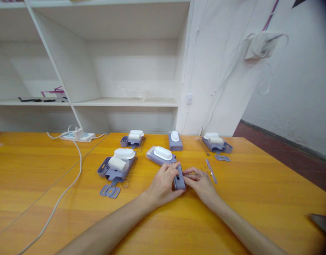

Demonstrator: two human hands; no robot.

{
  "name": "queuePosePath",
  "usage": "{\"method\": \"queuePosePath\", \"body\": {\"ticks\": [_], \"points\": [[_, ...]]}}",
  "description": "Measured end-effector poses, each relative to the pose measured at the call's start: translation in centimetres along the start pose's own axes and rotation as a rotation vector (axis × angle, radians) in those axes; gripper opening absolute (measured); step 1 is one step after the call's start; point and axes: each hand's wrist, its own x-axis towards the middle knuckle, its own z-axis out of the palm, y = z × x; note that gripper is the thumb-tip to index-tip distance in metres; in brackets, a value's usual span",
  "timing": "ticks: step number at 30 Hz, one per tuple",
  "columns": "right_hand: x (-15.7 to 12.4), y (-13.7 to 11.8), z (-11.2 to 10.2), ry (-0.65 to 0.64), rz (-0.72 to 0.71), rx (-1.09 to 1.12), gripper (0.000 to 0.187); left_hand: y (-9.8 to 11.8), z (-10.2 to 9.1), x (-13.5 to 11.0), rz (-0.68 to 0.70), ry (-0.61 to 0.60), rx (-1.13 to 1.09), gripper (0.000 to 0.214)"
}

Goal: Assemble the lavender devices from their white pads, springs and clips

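Two bare hands at work over the wooden, orange-brown table, mid-width, well in from its far edge. Left hand [165, 180] closed around a grey-lilac plastic box piece [180, 180], fingers over its far end, thumb along its near end. Box piece sits between the hands, open side toward the right hand [202, 184]. Right thumb and fingers drawn in close at the box's right side; a coppery, wiry metal coil [192, 175] at the fingers, partly hidden. Cannot tell whether they pinch it.

Just right of the right hand: a slim lilac-and-white pen-shaped tool [211, 171], lying aslant. Just beyond the left hand: a long grey-lilac plastic case topped by a white oval piece [163, 154].

Left of the left hand, apart: an opened grey-lilac case with a white roll [118, 164], a spiral wire along its right side; flat lilac cut-out plates [110, 191] on its near side.

Toward the table's far edge: three more grey-lilac cases, one left [133, 140], one middle [175, 144], one near the far right corner [216, 141]. White power strip [80, 136] by the far edge, left. Dark flat object [322, 224] at the right edge, partly out of view.
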Motion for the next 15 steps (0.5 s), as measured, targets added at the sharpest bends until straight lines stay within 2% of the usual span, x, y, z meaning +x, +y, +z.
{"method": "queuePosePath", "body": {"ticks": [5, 8, 13, 15], "points": [[0.1, -0.4, 0.6, 0.070, -0.035, 0.139, 0.036, 0.4, 0.0, 0.3, -0.052, 0.163, 0.094, 0.053], [-0.2, -0.3, 0.8, 0.092, -0.110, 0.114, 0.044, 0.5, -0.1, 0.3, -0.103, 0.195, 0.125, 0.062], [-1.0, -0.2, 1.3, -0.187, -0.082, 0.076, 0.050, 0.4, -0.1, 0.2, -0.194, 0.175, 0.172, 0.055], [-1.1, -0.2, 1.5, -0.184, -0.070, 0.083, 0.052, 0.3, -0.1, 0.1, -0.221, 0.154, 0.170, 0.053]]}}
